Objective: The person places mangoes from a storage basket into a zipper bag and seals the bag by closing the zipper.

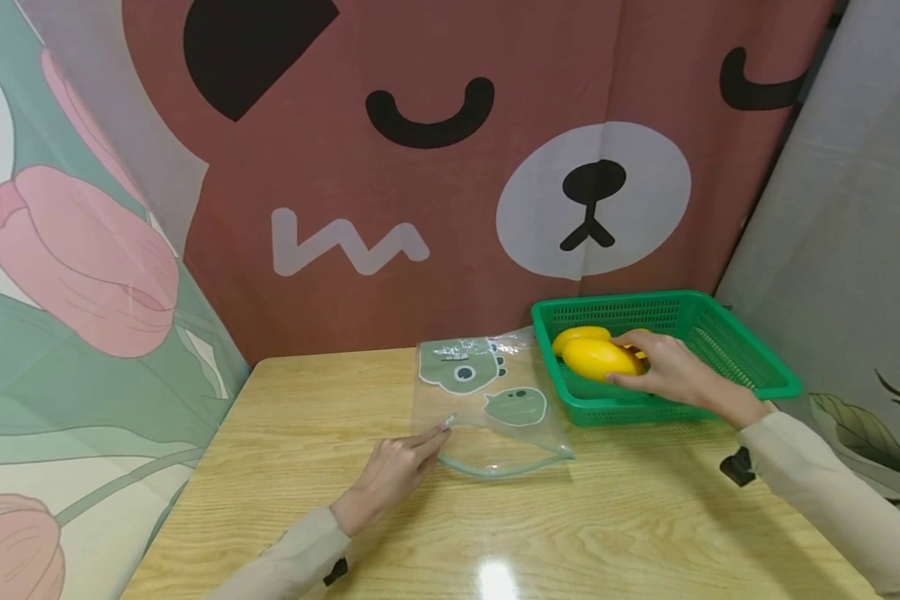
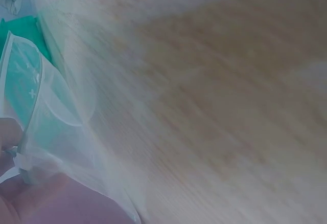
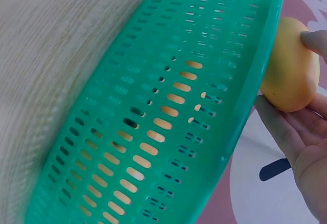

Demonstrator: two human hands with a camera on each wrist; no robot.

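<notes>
My right hand (image 1: 671,367) grips a yellow mango (image 1: 598,358) over the left part of a green plastic basket (image 1: 783,388). Behind it, another yellow mango (image 1: 576,335) lies in the basket, and a bit of yellow shows beside my fingers. In the right wrist view, thumb and fingers hold the mango (image 3: 291,73) at the basket's rim. My left hand (image 1: 393,475) pinches the near edge of a clear zip bag (image 1: 465,442) printed with green cartoon figures. The bag lies flat on the table, its mouth parted towards me. Left wrist view: fingertips hold its edge.
The wooden table (image 1: 300,467) has its back edge against a curtain (image 1: 345,308) with a brown bear print. The basket stands at the table's back right, touching or nearly touching the bag. Printed cloth hangs on both sides.
</notes>
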